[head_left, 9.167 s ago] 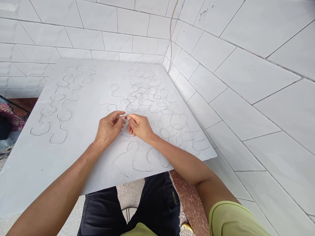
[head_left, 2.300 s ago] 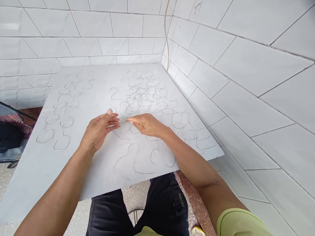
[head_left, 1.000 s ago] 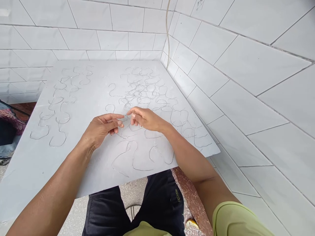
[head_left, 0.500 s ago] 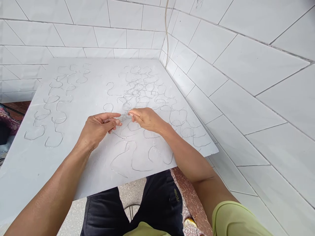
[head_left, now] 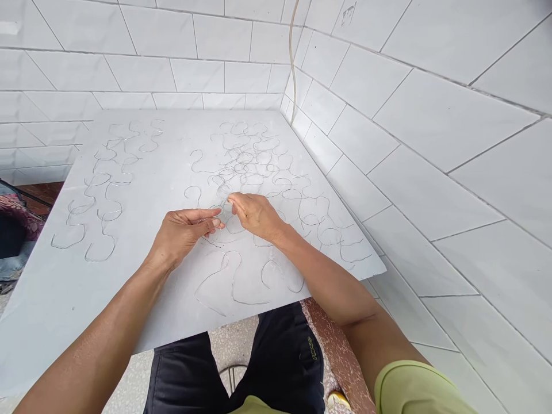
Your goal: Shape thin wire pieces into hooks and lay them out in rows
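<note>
Over the front middle of a white board, my left hand [head_left: 187,233] has its thumb and fingers pinched together. Close to its fingertips, my right hand [head_left: 254,214] is closed too, its fingers curled in. A thin metal wire [head_left: 223,205] seems to run across the small gap between the two hands; most of it is hidden by the fingers or lost among the wires behind. Many thin S-shaped wires [head_left: 263,158] lie in an overlapping heap just beyond my hands. Nearer to me, a few curved wires [head_left: 233,276] rest by the front edge.
More bent wires [head_left: 103,215] lie in rows on the left part of the white board [head_left: 164,167]. Tiled walls [head_left: 435,155] meet behind and to the right of it. A pale cable [head_left: 293,63] hangs in the corner. My legs [head_left: 276,356] are below the front edge.
Both hands have shifted slightly to the right in view, and the left hand has come closer to the right fingertips. The whole view has tilted a little.
</note>
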Available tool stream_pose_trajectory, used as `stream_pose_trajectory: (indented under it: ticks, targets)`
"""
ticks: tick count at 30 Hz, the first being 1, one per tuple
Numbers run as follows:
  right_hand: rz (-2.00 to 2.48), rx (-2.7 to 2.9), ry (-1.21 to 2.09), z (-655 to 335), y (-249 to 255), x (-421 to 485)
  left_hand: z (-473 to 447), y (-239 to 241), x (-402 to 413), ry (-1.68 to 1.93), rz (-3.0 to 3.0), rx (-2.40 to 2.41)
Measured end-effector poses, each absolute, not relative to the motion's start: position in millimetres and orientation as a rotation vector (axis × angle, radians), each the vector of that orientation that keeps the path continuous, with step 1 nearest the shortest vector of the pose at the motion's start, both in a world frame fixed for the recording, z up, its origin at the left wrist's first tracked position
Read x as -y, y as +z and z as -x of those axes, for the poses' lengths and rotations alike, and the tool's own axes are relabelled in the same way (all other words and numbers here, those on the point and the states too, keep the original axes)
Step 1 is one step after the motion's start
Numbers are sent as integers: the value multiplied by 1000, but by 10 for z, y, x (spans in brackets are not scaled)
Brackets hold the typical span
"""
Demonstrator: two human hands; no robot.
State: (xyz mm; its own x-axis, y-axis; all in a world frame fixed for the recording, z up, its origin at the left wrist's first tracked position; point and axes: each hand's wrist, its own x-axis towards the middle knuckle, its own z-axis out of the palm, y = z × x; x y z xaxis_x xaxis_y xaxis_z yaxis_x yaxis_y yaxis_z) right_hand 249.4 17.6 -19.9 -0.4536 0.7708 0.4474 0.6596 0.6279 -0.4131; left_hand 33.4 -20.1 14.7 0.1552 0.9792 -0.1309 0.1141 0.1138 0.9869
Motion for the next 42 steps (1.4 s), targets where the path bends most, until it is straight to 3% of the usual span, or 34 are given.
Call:
stream_pose_trajectory:
  ticks: [27,37,42]
  targets:
    - [1048,2293,247,-2554,-175,-226,-437,177,290,909,-1276,-1251]
    - [1113,1631,738,-2558,25,-172,-406,156,228,1135,-1227,-1237]
    - [1100,1569,1240,-2528,89,-140,-414,172,242,1190,-1240,-1250]
